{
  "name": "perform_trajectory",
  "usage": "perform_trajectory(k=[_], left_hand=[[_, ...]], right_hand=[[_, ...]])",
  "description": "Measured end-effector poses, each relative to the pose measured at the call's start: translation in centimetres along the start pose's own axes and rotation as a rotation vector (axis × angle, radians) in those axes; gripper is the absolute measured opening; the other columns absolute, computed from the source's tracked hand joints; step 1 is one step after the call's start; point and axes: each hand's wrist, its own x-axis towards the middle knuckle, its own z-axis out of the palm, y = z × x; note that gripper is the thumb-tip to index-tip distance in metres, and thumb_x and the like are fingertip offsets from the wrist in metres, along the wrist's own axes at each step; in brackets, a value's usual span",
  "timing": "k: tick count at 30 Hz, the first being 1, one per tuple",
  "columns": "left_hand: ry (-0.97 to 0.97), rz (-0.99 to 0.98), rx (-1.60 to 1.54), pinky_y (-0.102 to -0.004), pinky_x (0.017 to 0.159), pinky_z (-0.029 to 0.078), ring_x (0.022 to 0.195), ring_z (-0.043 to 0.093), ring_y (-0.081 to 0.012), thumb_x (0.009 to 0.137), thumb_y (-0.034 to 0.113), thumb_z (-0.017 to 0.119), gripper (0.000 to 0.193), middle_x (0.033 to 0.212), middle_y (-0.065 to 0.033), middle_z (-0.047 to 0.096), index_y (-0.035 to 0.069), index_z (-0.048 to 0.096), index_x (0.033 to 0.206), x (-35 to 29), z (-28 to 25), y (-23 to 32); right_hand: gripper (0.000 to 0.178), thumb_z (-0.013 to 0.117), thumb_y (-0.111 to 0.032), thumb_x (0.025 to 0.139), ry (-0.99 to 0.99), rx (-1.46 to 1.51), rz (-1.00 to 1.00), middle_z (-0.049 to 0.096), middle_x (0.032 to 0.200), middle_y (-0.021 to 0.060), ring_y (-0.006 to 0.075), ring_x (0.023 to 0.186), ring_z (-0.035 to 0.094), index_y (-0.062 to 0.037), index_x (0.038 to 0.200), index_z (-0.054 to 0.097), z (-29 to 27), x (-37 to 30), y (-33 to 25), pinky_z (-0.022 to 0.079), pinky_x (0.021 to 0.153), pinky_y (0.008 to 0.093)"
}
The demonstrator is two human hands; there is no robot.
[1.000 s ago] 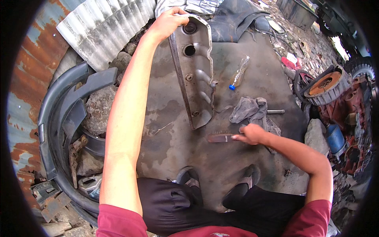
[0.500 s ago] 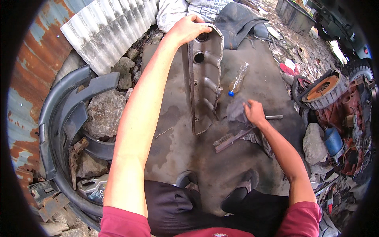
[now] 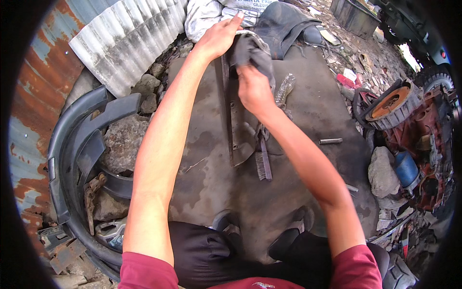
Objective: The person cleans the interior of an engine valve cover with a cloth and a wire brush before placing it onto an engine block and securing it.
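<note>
Feet [image 3: 233, 229] in sandals stand on stained dark ground [image 3: 313, 202]. Beyond them lies a brush [image 3: 264, 166], bristles facing left, just beside the lower end of a long metal cover [image 3: 235, 120]; contact between the two cannot be told. Short metal tube [image 3: 330, 141] lies on the ground to the right, well apart from the cover. Clear bottle [image 3: 286, 90] sits right of the cover, partly hidden by the right forearm. Right hand [image 3: 255, 89], slightly blurred, is closed around a dark grey cloth [image 3: 249, 54], which overlies the cover's upper end. Left hand [image 3: 219, 41] is at the same end, on its left edge; hidden fingers, so grip and opening cannot be told. Farther off: dark sheeting [image 3: 284, 29], pale sack [image 3: 202, 21].
</note>
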Motion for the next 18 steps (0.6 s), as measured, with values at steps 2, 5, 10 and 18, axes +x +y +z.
perform_trajectory(k=[2,5,10,18], left_hand=[[0.022,0.023,0.049,-0.0383,0.103,0.043,0.119,0.062,-0.0325,0.096,0.067,0.043,0.072,0.123,-0.0184,0.068,0.005,0.067,0.124,0.1,0.8,-0.1],[0.068,0.107,-0.015,-0.0368,0.096,0.046,0.108,0.065,-0.0260,0.098,0.056,0.051,0.060,0.114,-0.0174,0.071,0.002,0.067,0.119,1.1,0.5,-2.1],[0.066,0.154,-0.067,-0.0296,0.083,0.046,0.089,0.058,-0.0134,0.100,0.048,0.055,0.051,0.094,-0.0055,0.068,0.000,0.068,0.115,0.6,-2.0,-4.5],[0.015,0.112,-0.034,-0.0283,0.103,0.038,0.115,0.055,-0.0141,0.103,0.039,0.049,0.045,0.121,-0.0050,0.068,0.001,0.067,0.121,1.5,-1.2,-4.2]], right_hand=[[0.029,0.048,-0.005,0.091,-0.102,-0.123,0.085,0.064,0.106,0.0244,0.0455,0.095,0.064,-0.0027,0.118,0.060,2.5,-1.1,0.9,0.052,0.083,0.0521],[0.036,0.045,-0.006,0.091,-0.247,-0.144,0.162,0.063,0.106,0.0253,0.0467,0.097,0.064,-0.0029,0.123,0.060,3.9,-2.3,0.6,0.053,0.085,0.0528],[0.029,0.051,-0.011,0.090,-0.175,-0.320,-0.157,0.064,0.104,0.0215,0.0371,0.085,0.069,-0.0006,0.115,0.063,4.7,-3.7,0.8,0.058,0.068,0.0461],[0.017,0.057,-0.012,0.084,-0.404,-0.483,-0.194,0.067,0.081,0.0170,0.0304,0.072,0.071,-0.0007,0.088,0.068,3.6,-10.9,2.6,0.056,0.057,0.0412]])
